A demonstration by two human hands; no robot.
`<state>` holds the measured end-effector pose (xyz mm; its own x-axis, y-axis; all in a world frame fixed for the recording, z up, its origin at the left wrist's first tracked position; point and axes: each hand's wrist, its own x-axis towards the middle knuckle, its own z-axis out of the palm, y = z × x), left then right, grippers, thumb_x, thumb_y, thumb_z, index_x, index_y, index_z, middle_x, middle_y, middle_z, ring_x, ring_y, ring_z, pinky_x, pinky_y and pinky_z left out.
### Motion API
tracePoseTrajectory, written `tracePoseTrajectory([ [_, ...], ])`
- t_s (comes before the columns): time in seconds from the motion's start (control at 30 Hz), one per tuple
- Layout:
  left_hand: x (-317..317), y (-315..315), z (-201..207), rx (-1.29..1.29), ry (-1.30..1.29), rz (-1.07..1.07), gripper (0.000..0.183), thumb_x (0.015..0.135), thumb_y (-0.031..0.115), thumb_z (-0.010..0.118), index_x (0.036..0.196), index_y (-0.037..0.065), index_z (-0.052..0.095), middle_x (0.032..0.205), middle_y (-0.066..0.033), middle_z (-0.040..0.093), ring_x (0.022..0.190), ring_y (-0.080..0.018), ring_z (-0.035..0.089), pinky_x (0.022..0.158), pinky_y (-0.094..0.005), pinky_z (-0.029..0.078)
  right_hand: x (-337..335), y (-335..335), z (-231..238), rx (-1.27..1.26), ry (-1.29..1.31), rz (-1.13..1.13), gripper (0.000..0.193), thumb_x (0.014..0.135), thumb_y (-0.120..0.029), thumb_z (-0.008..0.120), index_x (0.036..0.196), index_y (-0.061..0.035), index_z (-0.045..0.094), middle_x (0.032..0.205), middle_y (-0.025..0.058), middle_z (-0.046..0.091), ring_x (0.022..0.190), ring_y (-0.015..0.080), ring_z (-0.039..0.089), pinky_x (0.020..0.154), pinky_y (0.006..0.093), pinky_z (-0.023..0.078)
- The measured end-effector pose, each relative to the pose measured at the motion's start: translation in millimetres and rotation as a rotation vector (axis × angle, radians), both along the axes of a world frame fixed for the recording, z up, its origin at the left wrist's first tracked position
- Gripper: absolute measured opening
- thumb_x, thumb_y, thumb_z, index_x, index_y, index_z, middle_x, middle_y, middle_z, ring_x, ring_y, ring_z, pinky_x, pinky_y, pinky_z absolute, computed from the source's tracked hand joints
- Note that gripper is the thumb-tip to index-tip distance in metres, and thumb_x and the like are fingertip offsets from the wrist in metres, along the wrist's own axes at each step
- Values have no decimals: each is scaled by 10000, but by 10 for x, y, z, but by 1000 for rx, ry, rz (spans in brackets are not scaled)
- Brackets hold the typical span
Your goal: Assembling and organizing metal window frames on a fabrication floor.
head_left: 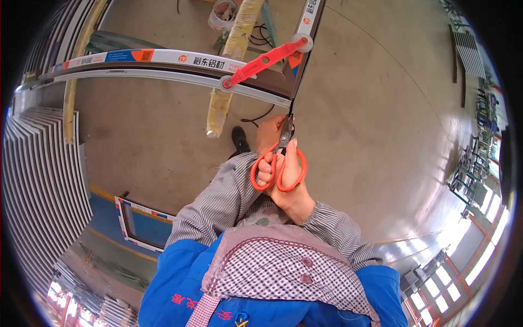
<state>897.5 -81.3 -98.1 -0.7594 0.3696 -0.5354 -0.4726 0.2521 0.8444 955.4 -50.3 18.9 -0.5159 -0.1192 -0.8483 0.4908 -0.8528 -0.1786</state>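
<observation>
My right hand (293,188) is closed through the orange-red handles of a pair of scissors (286,131), whose dark blades point up and away from me. Behind the blades, my left hand (269,132) is curled closed; its fingertips are partly hidden, so what it grips cannot be made out. A thin black strip (293,106) hangs from the near corner of a brown and white metal frame (261,92) down to the blade tips. Across that corner, a red brace (265,61) is fixed by round grey suction-cup-like ends.
The frame rests on a yellow wrapped bar (220,106) and other supports. A white bucket (223,15) stands beyond it. Many stacked metal profiles (43,185) fill the left side. A smaller frame (143,222) lies lower left. Racks and equipment (473,163) line the far right.
</observation>
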Motion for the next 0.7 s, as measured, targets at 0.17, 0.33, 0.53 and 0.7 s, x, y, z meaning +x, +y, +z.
tracePoseTrajectory([
  [0.17,36,45,141,-130,40,109,225,763,260,598,860,62,642,681,-108,626,605,-209,609,563,-309,448,-73,-94,11,31,-22,-69,613,836,-689,273,716,-100,391,582,15,384,500,139,378,480,269,338],
  [0.33,33,73,135,-169,113,93,213,754,239,602,857,57,637,684,-122,619,630,-214,624,569,-316,457,-53,-87,8,135,-3,-36,559,879,-622,279,694,-105,382,518,0,354,448,134,350,444,268,335],
  [0.53,100,125,-43,-40,270,206,163,821,140,595,937,30,623,685,-49,626,591,-93,551,567,-228,430,186,251,-33,-83,101,15,525,907,-570,277,673,-109,370,477,-17,322,376,97,320,364,229,300],
  [0.7,161,196,1,352,-99,424,171,859,74,532,1005,14,599,856,-12,631,732,-61,528,682,-218,431,394,810,-43,288,99,541,325,922,-317,453,715,-67,431,487,-1,402,388,101,384,379,234,333],
])
